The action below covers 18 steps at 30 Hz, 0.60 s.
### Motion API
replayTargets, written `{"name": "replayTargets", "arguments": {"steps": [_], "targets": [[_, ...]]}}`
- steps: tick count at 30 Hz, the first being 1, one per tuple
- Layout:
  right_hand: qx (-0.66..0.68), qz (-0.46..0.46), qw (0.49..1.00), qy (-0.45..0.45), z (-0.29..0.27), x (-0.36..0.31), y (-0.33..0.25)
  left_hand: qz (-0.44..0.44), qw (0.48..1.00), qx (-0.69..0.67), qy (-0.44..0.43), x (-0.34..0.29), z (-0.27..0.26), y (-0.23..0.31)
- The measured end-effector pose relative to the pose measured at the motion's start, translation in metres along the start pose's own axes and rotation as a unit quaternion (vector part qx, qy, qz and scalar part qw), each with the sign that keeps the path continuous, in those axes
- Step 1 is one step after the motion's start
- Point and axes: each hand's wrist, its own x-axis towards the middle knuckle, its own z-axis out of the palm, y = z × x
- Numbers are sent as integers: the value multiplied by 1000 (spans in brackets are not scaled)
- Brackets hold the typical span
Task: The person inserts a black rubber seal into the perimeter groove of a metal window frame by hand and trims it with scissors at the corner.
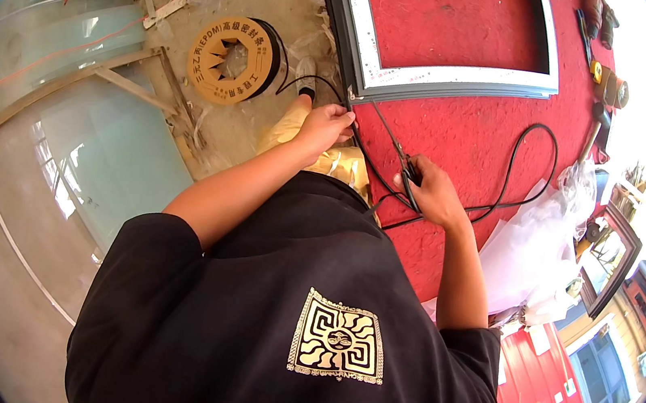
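The left hand (324,132) pinches black strip (556,155) beside the frame's (453,78) near-left corner; the right hand (434,192) grips scissors (391,135). Strip reaches left to the reel (201,65), seemingly uncut; loops lie unused, right, on the red table (463,126).

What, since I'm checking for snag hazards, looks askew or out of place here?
Mainly the black cord: it sprawls in loose loops across the red surface near the right hand, looking untidy. Crumpled translucent plastic sheeting also lies bunched at that surface's edge. Nothing appears spilled.
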Motion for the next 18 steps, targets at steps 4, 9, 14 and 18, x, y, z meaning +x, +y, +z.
{"name": "replayTargets", "arguments": {"steps": [4,9,14,18], "targets": [[-56,2,998,-7,3,8,1,20,1000,14,10,-6,3,7],[-80,18,996,-18,6,18,4,54,997,47,42,-9,2,7],[-87,11,996,-29,6,26,3,57,998,11,14,-2,-5,1],[-101,-14,994,-37,5,30,4,59,998,-5,6,2,-6,-7]]}}
